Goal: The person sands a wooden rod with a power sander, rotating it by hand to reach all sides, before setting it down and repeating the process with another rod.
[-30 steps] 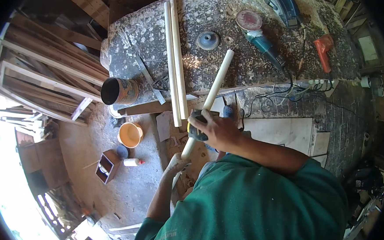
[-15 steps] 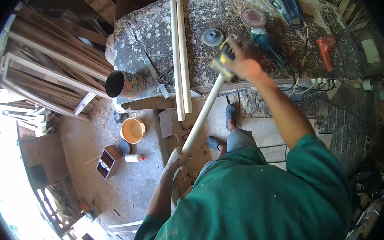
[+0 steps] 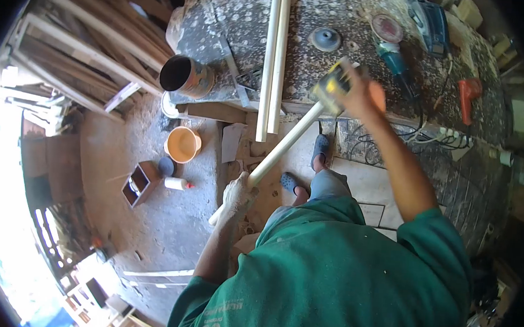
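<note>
A long pale round wooden pole [image 3: 287,142] slants from the workbench edge down past my left side. My left hand [image 3: 239,196], whitened with dust, is wrapped around its lower part, and the pole's end sticks out below the fist. At the upper end, my right hand [image 3: 362,97] is on a yellow-and-black hand tool [image 3: 332,91] that sits against the pole. Motion blur hides the tool's exact kind and the fingertips. An orange rounded patch [image 3: 377,95] shows beside that hand. Two more pale poles [image 3: 270,74] lie side by side on the bench, overhanging its edge.
On the bench [image 3: 241,18] are a disc sander [image 3: 394,59], a grey round pad [image 3: 325,39], a blue power tool [image 3: 429,24], an orange-red tool [image 3: 467,101], a metal square [image 3: 232,66] and a can [image 3: 186,76]. Cables hang along its edge. An orange basin [image 3: 183,145], box [image 3: 141,183] and bottle [image 3: 178,183] stand lower left.
The view has shifted, so the bench sits further right and higher. The held pole slants more, and more of its lower end shows below my left hand. The tool stays at the upper end.
</note>
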A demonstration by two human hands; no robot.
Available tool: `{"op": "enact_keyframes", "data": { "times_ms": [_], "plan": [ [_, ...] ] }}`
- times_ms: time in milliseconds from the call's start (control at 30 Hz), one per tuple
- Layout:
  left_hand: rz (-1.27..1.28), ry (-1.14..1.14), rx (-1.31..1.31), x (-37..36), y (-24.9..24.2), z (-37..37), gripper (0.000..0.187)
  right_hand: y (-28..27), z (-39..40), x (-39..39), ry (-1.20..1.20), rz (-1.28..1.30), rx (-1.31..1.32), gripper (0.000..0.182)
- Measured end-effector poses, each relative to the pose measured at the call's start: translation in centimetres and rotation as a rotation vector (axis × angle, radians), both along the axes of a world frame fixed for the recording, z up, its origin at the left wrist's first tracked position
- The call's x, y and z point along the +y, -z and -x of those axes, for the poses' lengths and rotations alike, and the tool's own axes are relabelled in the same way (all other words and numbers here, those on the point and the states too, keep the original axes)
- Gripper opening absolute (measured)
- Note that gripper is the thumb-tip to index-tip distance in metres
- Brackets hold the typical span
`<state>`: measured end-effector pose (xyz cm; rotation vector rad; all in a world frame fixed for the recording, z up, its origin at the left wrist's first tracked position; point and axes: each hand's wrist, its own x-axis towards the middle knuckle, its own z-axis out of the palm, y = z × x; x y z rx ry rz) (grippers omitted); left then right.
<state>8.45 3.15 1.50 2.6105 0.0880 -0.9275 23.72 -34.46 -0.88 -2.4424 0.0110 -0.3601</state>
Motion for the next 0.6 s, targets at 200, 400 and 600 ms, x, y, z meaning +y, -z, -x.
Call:
{"op": "enact_keyframes", "data": {
  "times_ms": [200, 400, 600],
  "plan": [
    [0.297, 0.120, -0.093, 2.9, 0.9, 0.8, 0.035, -4.0, -4.7, -5.4, 0.198, 0.273, 0.292, 0.085],
    [0.180, 0.173, -0.062, 1.2, -1.5, -0.6, 0.037, -6.6, 5.4, 6.3, -0.118, 0.178, 0.159, 0.077],
    [0.140, 0.106, -0.101, 1.5, 0.5, 0.2, 0.036, -8.6, 12.1, 12.0, -0.461, 0.053, 0.269, 0.063]
  ]
}}
